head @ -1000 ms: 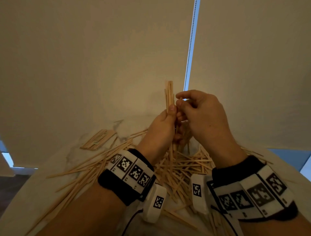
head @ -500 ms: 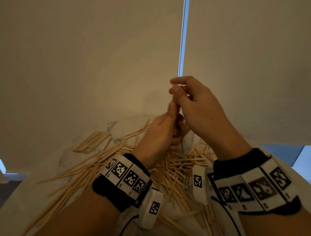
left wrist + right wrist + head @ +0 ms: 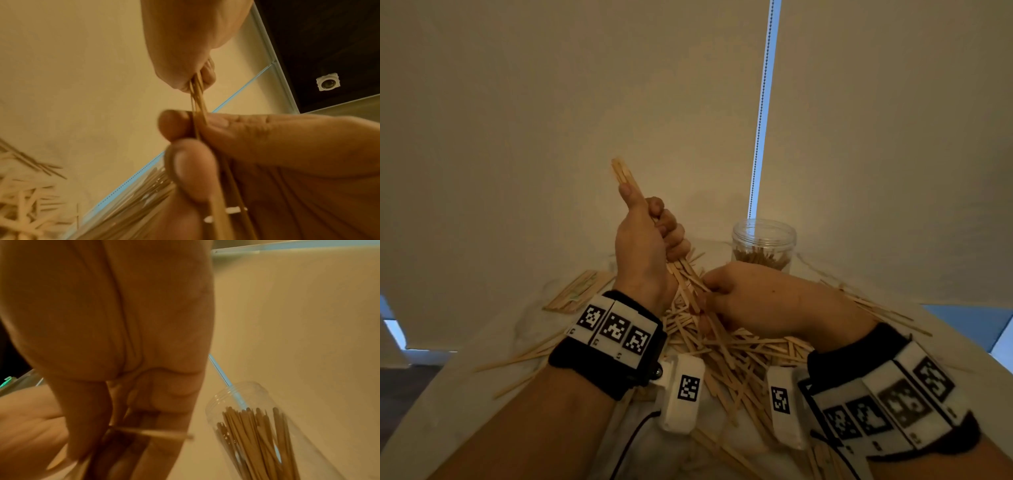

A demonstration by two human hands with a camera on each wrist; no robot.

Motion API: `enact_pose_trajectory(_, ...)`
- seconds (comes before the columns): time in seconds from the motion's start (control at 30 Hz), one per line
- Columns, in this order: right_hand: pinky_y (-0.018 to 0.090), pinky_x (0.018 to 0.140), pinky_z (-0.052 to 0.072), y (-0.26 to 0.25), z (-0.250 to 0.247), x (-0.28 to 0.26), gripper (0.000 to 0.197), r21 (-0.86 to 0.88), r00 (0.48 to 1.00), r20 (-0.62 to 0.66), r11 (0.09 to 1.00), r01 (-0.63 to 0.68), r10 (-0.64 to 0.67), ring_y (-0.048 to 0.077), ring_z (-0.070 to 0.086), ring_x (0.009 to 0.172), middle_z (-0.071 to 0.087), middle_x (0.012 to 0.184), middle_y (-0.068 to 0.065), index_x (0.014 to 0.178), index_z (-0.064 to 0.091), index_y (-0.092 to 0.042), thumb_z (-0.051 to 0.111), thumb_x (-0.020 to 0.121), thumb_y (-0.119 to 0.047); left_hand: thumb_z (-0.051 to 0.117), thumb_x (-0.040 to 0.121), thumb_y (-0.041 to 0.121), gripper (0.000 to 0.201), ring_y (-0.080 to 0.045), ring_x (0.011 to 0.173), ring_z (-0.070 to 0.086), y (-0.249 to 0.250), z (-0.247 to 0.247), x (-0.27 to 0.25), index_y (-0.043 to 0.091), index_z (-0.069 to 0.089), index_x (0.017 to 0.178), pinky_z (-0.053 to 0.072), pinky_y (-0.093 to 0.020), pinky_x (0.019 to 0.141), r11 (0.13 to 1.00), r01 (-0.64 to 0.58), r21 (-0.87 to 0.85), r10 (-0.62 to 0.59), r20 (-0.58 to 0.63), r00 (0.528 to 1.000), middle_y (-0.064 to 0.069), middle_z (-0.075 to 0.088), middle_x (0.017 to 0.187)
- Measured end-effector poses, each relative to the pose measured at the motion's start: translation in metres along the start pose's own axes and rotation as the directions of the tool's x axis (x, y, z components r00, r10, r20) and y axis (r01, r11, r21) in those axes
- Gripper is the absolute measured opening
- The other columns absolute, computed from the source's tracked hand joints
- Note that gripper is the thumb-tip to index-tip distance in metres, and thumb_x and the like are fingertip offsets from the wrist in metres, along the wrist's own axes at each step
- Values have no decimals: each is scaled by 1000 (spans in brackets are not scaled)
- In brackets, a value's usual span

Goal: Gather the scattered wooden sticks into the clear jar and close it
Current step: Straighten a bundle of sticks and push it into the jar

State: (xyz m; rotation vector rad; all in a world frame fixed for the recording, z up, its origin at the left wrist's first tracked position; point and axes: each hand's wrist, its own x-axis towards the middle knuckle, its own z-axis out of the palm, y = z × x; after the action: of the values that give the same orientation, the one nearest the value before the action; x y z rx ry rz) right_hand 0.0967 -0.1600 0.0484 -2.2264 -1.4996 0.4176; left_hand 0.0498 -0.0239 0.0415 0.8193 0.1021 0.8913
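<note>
nearest the onlooker, loose wooden sticks lay heaped and crisscrossed on the pale table, some fanned out to either side. just above the heap the right hand had its fingers curled round the lower ends of a bundle of sticks, while the left hand gripped the same bundle higher up, fingers wrapped tight and thumb pressed along it, the tips poking out above. the sticks looked thin, light and stiff, smooth enough to slide past one another, so a loose hold would likely let some slip; a firm grip round the middle of the bundle, ends squared, seemed the safest way to carry them. beyond the hands stood the clear jar, open-topped, upright and already partly filled with sticks. no lid was visible.
</note>
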Motion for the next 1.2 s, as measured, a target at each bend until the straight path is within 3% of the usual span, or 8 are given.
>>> enact_pose_trajectory(0.17,19,55,49,7,2,0,29,95,994,16,990,-107,106,10,61,58,66,72,-1,89,63,-9,39,104,-15,39,98,64,53,-9,43,22,11,-11,11,20,41,68,20,-22,39,990,-120,-69,106,-172,979,5,27,54)
enact_pose_trajectory(0.37,44,84,55,17,-5,5,29,169,963,-102,958,-231,250,23,63,85,67,90,5,82,64,-16,42,98,-6,38,100,59,48,-9,44,26,18,-26,27,20,40,73,24,-22,39,984,-171,-49,145,-338,930,6,33,55)
enact_pose_trajectory(0.53,33,61,49,10,-6,6,23,349,894,-337,921,-173,296,19,60,64,65,80,6,92,62,-15,40,99,-11,49,94,63,43,-4,43,30,-9,-8,9,21,50,87,29,-21,40,946,104,306,-63,-142,988,6,39,65)
enact_pose_trajectory(0.67,38,64,54,3,0,10,19,233,903,-391,968,-91,179,19,61,64,65,81,5,95,59,-14,41,102,-17,62,87,63,49,-9,45,40,-27,5,-12,17,53,74,36,-25,45,814,90,573,-176,96,980,2,46,62)
enact_pose_trajectory(0.83,35,69,53,1,7,12,18,110,926,-354,989,-96,129,18,62,80,66,97,3,113,55,-15,42,103,-23,51,101,42,36,-12,43,48,-24,3,-13,12,57,81,38,-22,42,770,121,626,-161,8,987,0,54,58)
enact_pose_trajectory(0.97,26,76,52,-4,6,8,33,48,925,-372,997,-60,74,13,66,86,70,103,-3,133,57,-30,46,103,-24,42,106,36,28,-11,58,60,-21,4,-11,13,58,104,45,-25,48,861,129,492,-108,-71,992,-3,66,83)
enact_pose_trajectory(1.07,24,68,50,-3,6,6,28,5,937,-337,995,-96,92,11,64,81,69,95,-3,115,66,-26,47,101,-41,37,108,34,25,-10,58,59,-18,7,-13,14,52,109,49,-27,51,925,106,366,-78,-90,993,-2,65,80)
enact_pose_trajectory(1.2,27,58,45,1,9,8,27,20,948,-291,991,-130,130,11,59,68,62,80,-3,91,55,-23,48,98,-48,34,109,36,22,-16,81,63,-21,10,-16,20,49,109,51,-29,55,940,61,337,-40,-68,997,-3,66,83)
